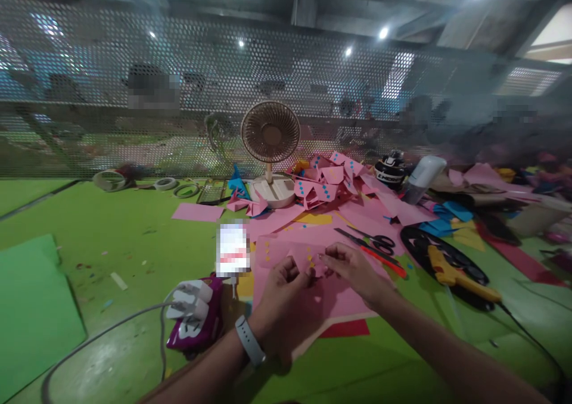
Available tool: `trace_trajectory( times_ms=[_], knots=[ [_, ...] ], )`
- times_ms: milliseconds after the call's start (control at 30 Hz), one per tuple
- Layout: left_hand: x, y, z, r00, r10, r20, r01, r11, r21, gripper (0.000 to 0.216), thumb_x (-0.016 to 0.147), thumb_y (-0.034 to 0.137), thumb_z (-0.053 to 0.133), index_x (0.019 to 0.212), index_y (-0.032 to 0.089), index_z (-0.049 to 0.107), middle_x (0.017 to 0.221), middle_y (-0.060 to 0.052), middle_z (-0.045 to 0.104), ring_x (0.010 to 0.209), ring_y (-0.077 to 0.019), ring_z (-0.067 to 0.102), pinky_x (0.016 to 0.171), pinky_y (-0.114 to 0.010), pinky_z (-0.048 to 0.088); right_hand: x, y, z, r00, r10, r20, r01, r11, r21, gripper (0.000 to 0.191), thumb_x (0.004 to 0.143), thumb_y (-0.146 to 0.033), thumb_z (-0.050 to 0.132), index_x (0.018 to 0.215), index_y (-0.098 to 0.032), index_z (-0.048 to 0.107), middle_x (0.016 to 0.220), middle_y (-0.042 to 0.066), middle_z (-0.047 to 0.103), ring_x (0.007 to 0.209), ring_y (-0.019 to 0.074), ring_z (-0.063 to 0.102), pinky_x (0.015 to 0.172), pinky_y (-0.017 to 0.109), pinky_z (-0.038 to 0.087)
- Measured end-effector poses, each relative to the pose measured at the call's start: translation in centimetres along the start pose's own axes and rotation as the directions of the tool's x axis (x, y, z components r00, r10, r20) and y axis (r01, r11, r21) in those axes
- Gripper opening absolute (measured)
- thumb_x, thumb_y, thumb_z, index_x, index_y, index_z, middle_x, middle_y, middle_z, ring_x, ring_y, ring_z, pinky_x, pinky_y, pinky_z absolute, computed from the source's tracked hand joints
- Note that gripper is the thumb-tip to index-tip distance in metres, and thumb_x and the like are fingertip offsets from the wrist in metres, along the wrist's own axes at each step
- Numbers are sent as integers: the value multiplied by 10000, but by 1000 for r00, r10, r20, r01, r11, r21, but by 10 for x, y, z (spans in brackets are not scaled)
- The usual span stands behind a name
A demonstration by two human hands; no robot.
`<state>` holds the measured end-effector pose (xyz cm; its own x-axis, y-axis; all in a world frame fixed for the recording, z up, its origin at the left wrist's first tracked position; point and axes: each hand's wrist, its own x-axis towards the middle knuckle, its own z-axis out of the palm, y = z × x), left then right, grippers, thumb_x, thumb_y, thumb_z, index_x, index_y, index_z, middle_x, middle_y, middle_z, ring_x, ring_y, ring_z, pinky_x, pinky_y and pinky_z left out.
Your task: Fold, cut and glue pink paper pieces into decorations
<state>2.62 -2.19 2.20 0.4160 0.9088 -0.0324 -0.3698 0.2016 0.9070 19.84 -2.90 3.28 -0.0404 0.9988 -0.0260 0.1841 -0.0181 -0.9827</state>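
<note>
My left hand [286, 285], with a pale band on its wrist, is over a pink paper sheet [286, 252]. Its thumb and fingers are closed beside small yellow paper pieces [309, 255] that form a short column on the pink. Just to the right, my right hand [351, 267] pinches with thumb and forefinger, the fingertips close to the left thumb. Whatever lies in either pinch is too small to make out. Another column of yellow pieces [267, 251] sits further left on the sheet. Black scissors [379, 243] and an orange-handled cutter [386, 262] lie beyond my right hand.
A yellow glue gun [447, 273] rests on a black tray [415, 246] at right. Behind stand a small fan [270, 133] and heaped folded pink paper [324, 183]. At left are a lit phone [233, 249], a purple power strip [205, 326] with a cable, and green sheets [36, 314].
</note>
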Motion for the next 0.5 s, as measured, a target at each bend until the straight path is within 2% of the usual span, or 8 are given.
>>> trace_trajectory(
  times_ms=[100, 333, 500],
  knots=[
    [0, 0, -1, 1000, 2, 8, -2, 1000, 12, 241, 721, 314, 737, 816, 148, 592, 754, -37, 647, 669, -138, 600, 622, -260, 486, 0, -1, 2, 999, -47, -6, 47, 999, 18, 295, 761, -455, 631, 780, -169, 559, 675, -19, 539, 626, 121, 506, 579, 236, 406],
    [-4, 6, 3, 1000, -18, -25, 18, 1000, 0, 272, 693, 293, 758, 856, 153, 591, 814, -45, 664, 726, -159, 628, 666, -272, 495, 0, -2, 4, 998, -52, -47, 52, 999, -14, 335, 744, -497, 636, 730, -170, 563, 626, -31, 516, 578, 111, 475, 541, 230, 384],
    [-2, -2, 1, 998, -32, -54, 31, 999, -6, 278, 724, 368, 738, 770, 138, 590, 745, -40, 644, 655, -133, 593, 623, -247, 453, -5, -5, 10, 1000, -18, -23, 19, 1000, 19, 336, 739, -506, 633, 757, -176, 569, 637, -24, 536, 590, 122, 505, 552, 237, 401]
  ],
)
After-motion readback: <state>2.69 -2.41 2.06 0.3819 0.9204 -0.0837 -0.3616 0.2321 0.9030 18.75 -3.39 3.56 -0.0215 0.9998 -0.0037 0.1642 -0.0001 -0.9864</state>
